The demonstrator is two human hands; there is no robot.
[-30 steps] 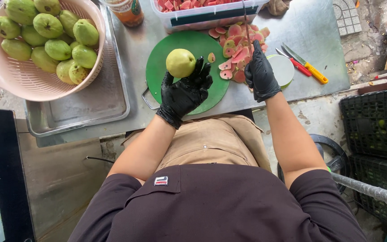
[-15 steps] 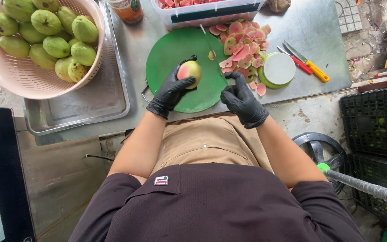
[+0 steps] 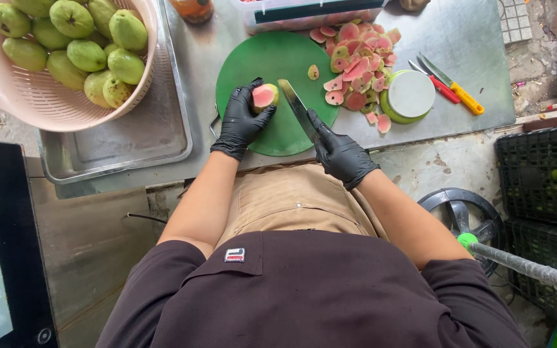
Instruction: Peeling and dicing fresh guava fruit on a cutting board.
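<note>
Fingers of your left hand (image 3: 240,122) clamp the cut guava (image 3: 264,96) at the green cutting board's (image 3: 259,58) centre; your right hand (image 3: 340,153) grips the knife (image 3: 296,106) at three o'clock. Curled fingertips sit close; a slipping blade could nick them.

A stainless steel worktop (image 3: 472,38) stands over a stained concrete floor (image 3: 439,167). Black plastic crates (image 3: 536,180) sit at the right; a dark panel (image 3: 1,245) occupies the left edge. Lighting is even daylight.
</note>
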